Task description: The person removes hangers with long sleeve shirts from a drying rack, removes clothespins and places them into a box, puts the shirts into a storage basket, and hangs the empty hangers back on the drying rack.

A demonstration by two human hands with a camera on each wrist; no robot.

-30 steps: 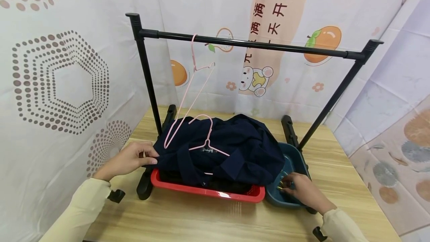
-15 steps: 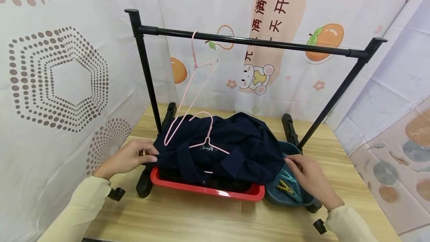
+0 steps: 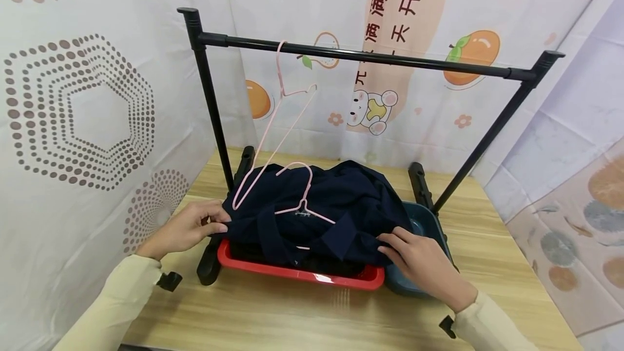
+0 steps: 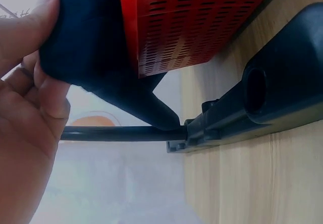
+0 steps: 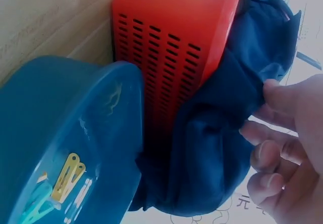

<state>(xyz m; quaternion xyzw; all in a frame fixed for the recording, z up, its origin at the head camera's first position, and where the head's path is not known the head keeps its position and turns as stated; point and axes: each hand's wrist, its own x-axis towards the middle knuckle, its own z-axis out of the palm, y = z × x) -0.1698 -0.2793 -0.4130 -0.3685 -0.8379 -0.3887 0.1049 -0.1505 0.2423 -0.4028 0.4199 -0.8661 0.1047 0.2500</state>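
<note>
A navy collared shirt (image 3: 363, 194) lies over the red basket (image 3: 312, 278). Through its neck opening rises the hook of a pink hanger (image 3: 306, 186); most of that hanger is hidden inside the shirt. My left hand (image 3: 187, 227) pinches the shirt at its left side, thumb on top, as the left wrist view also shows. At the shirt's right side, my right hand (image 3: 429, 264) pinches the fabric between thumb and forefinger, with the other fingers loosely bent. A second pink hanger (image 3: 280, 129) dangles bare from the black rail (image 3: 361, 57), its lower end against the shirt.
A blue basin (image 3: 419, 215) stands right of the basket, partly behind my right hand. The right wrist view shows a yellow clothespin (image 5: 68, 178) and a teal clothespin (image 5: 38, 204) in it. The rack's black feet (image 3: 209, 264) flank the basket on the wooden table (image 3: 273, 313).
My right hand has come out of the blue basin, leaving the clothespins there, and moved left onto the shirt's right side. My left hand keeps its pinch. The view has shifted slightly.
</note>
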